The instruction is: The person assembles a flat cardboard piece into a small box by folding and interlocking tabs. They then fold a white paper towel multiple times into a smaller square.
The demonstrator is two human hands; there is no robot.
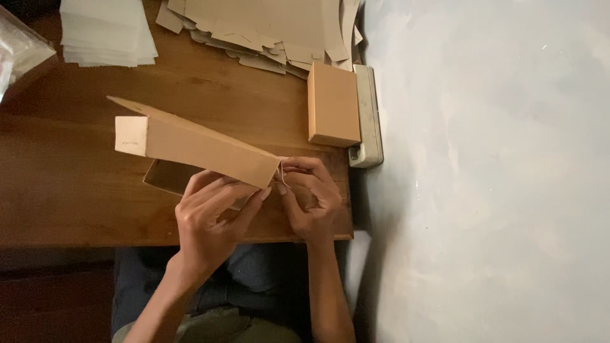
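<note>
left hand [206, 222]: bare, no sleeve | right hand [311, 200]: bare, no sleeve | lap: dark blue-grey trousers

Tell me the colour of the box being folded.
Plain tan-brown cardboard box, seen in the head view.

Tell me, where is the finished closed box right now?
The closed brown box lies at the wooden table's right edge, just below the pile of flat cardboard cutouts.
</note>
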